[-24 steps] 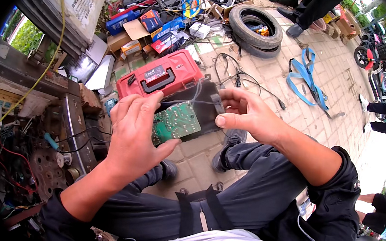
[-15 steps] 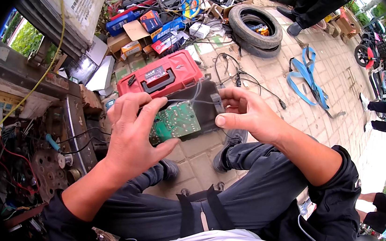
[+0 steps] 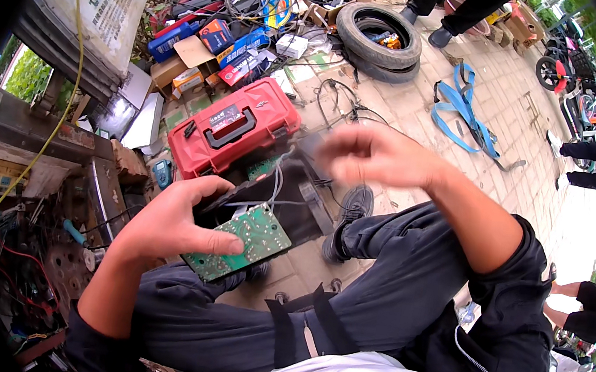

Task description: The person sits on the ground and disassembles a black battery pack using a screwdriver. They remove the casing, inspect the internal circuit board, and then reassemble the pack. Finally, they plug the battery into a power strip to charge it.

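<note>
Trainee: Report left to right, with the clock centred on the printed circuit board (image 3: 260, 239). Left side first.

Instructor: The left hand (image 3: 174, 220), at 9 o'clock, grips the board, thumb across the soldered face. The red toolbox (image 3: 239, 125) lies at 12 o'clock on the paving (image 3: 408, 107).

Trainee: Adjacent parts?

Instructor: Grey wires (image 3: 278, 177) loop at 1 o'clock. The black housing (image 3: 305, 223) sits at 2 o'clock, just beside the board.

Trainee: Right hand?

Instructor: The right hand (image 3: 377, 156), also at 2 o'clock, is blurred, fingers and thumb parted; contact with the housing cannot be determined. Farther out lies a blue strap (image 3: 469, 118).
</note>
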{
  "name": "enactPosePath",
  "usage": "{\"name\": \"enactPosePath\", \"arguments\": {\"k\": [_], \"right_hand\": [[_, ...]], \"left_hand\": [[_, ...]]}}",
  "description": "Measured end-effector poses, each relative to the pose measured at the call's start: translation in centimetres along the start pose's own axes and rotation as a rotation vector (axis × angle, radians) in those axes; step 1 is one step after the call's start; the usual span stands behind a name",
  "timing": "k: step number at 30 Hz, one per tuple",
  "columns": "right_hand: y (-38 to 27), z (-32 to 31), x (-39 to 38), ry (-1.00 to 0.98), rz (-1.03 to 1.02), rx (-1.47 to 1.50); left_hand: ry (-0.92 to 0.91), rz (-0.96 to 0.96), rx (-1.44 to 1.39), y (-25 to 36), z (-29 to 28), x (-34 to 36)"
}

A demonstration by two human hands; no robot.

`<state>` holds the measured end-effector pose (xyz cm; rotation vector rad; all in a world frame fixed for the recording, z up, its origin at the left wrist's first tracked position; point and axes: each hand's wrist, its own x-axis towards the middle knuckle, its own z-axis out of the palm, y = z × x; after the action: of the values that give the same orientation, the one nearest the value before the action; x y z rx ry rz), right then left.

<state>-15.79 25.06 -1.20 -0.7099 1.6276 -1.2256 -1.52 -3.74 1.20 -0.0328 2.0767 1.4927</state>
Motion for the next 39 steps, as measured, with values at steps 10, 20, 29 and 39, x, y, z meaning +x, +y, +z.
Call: {"name": "enactPosePath", "arguments": {"k": [10, 20, 29, 39], "right_hand": [[0.0, -1.4, 1.8, 0.062, -0.145, -0.16], [-2.0, -0.4, -0.8, 0.135, -0.281, -0.297], [-2.3, 1.2, -0.7, 0.108, -0.436, -0.729], [-3.1, 1.0, -0.6, -0.086, -0.28, -0.966]], "left_hand": [[0.009, -0.011, -0.067, 0.9, -0.1, -0.1], [0.127, -0.017, 0.189, 0.6, 0.4, 0.2], [0.158, 0.011, 0.311, 1.1, 1.0, 0.5], [0.129, -0.005, 0.425, 1.3, 1.8, 0.8]]}}
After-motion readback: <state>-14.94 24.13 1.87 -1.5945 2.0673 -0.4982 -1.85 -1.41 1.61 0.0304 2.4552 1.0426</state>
